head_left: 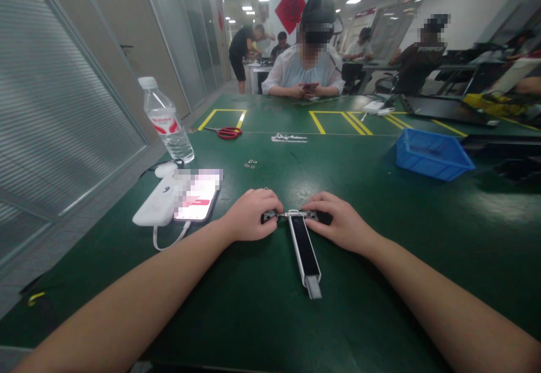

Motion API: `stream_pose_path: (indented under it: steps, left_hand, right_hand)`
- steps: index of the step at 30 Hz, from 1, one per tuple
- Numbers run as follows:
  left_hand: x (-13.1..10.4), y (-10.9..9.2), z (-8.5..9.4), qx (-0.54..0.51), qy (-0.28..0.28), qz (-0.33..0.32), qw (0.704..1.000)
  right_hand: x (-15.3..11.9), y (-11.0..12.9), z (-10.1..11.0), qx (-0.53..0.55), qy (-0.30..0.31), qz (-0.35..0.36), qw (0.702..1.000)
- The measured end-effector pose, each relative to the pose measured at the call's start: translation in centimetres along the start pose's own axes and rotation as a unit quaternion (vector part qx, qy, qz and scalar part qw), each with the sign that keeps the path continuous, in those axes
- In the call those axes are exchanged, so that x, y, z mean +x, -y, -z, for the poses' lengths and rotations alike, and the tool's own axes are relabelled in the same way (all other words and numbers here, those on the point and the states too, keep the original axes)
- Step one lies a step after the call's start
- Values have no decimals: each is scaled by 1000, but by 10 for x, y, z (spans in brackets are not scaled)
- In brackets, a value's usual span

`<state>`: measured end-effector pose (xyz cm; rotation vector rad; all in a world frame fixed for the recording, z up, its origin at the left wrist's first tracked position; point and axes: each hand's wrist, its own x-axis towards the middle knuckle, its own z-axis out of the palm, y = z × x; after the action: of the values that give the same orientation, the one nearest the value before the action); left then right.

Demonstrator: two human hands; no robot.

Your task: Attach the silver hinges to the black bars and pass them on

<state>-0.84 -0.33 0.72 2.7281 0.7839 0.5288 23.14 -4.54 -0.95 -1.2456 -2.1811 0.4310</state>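
Note:
My left hand [253,215] is closed around a small dark tool [268,216] with a thin metal tip that points right. From the other side, my right hand [340,221] pinches a similar dark tool [324,217], its tip pointing left. The two tips come together at a metal ring [293,213]. Below the ring lies a slim stick-shaped device [305,246], with a white frame, a black face and a grey tab at its near end. My fingers hide most of both tools, so their exact kind cannot be made out.
Small metal rings [250,164] lie beyond my left hand. At left are a phone [200,195], a white power bank [154,198] and a water bottle [169,125]. Red-handled scissors [229,133], white strips [289,138] and a blue bin [434,153] lie farther off. A person [313,69] sits opposite.

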Motion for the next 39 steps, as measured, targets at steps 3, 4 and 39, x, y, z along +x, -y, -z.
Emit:
stream_pose_path:
  steps: [3,4,39]
  left_hand:
    - [0,0,0,-3,-1,-2,1000]
    - [0,0,0,-5,-2,-2,1000]
    - [-1,-2,1,-42,-26,-43,998]
  right_hand:
    - [0,0,0,3,3,0,1000]
    - [0,1,1,4,4,-1,1000]
    - [1,1,1,8,4,5,1000]
